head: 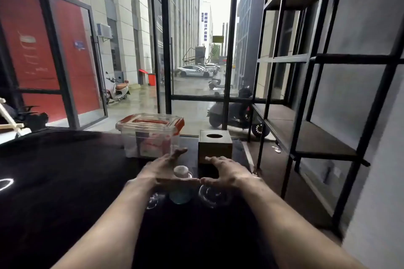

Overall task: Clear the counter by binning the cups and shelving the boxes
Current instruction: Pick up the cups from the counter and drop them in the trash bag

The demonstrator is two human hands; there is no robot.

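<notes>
Both hands hover spread and empty above the cups: left hand (162, 167) near the clear lidded bin (150, 135), right hand (225, 171) just before the brown tissue box (215, 145). A pink cup (181, 171) sits between them; the black shelf (314, 137) stands right of the box.

The left hand (162, 168) partly hides a pink cup (181, 171); clear glasses (213, 196) beneath are blurred

Left of the clear bin (150, 135) the dark counter (65, 181) lies free; right of it the brown box (215, 146) stands close, leaving a narrow gap.
</notes>
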